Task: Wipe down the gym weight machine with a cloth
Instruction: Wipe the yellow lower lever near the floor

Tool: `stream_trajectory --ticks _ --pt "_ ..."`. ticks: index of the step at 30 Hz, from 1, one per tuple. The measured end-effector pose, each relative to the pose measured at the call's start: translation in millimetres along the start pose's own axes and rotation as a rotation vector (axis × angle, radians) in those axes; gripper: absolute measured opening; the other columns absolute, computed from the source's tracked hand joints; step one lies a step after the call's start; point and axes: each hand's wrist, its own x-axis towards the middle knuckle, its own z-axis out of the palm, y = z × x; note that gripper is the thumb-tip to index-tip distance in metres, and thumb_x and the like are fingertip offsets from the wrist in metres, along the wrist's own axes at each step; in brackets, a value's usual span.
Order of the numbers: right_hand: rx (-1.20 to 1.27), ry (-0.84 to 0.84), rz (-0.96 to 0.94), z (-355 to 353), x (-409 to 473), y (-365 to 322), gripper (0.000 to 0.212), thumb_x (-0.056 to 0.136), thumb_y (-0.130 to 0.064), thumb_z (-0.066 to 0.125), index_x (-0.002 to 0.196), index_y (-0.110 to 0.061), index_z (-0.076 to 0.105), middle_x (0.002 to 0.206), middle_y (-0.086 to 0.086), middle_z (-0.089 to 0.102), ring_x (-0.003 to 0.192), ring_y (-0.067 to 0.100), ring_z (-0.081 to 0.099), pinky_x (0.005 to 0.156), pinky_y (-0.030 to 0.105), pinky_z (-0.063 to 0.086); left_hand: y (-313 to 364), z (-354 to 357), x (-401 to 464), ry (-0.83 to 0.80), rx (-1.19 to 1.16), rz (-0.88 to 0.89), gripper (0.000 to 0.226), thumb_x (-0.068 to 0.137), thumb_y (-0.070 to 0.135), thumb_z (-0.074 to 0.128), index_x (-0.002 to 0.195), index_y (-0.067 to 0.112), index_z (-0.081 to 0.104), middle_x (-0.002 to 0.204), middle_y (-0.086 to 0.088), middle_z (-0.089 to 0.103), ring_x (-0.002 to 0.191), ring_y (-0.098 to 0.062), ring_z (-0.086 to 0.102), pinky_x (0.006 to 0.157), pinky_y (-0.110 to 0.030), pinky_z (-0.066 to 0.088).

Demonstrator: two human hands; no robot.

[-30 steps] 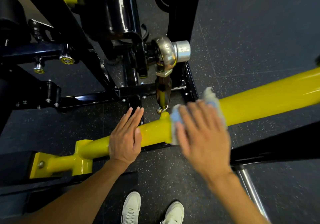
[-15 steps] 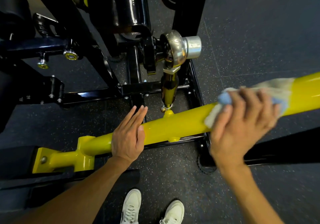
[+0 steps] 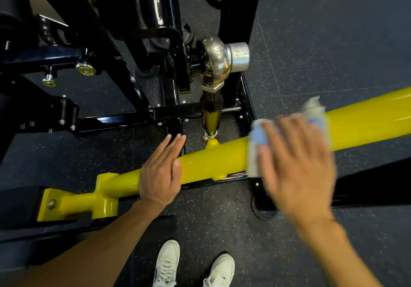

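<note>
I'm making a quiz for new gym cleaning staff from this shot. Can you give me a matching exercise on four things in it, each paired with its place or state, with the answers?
Column one:
1. left hand
2. right hand
3. cloth
4. white shoes

Column two:
A. lies over the yellow bar, under a flat hand
B. on the speckled floor, at the bottom of the view
C. flat on the bar, bare, fingers straight
D. blurred, presses the wiper on the bar

Pairs: 1-C, 2-D, 3-A, 4-B
</note>
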Motion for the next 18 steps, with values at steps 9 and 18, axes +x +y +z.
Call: stream_trajectory --ticks 9,18 --pt "0.045 0.135 0.366 -11.4 27.8 94.9 0.042 0.106 -0.045 0.027 0.129 -0.023 0.055 0.139 0.013 0.053 0.138 0.038 0.043 0.113 0.069 0.028 -2.0 1.0 -1.0 0.005 -0.005 0.005 0.061 0.108 0.038 0.011 0.150 0.009 0.045 0.152 -0.002 0.049 0.148 -0.020 0.037 0.109 -0.045 0.047" --pt "0.060 0.221 0.223 61.0 -21.4 -58.6 0.047 0.103 -0.032 0.035 0.135 -0.010 0.062 0.146 0.009 0.048 0.146 0.028 0.024 0.127 0.039 -0.003 -1.9 -0.4 -1.7 -0.040 -0.012 -0.020 0.063 0.108 0.040 0.009 0.150 0.010 0.045 0.152 -0.002 0.050 0.147 -0.019 0.038 0.110 -0.044 0.046"
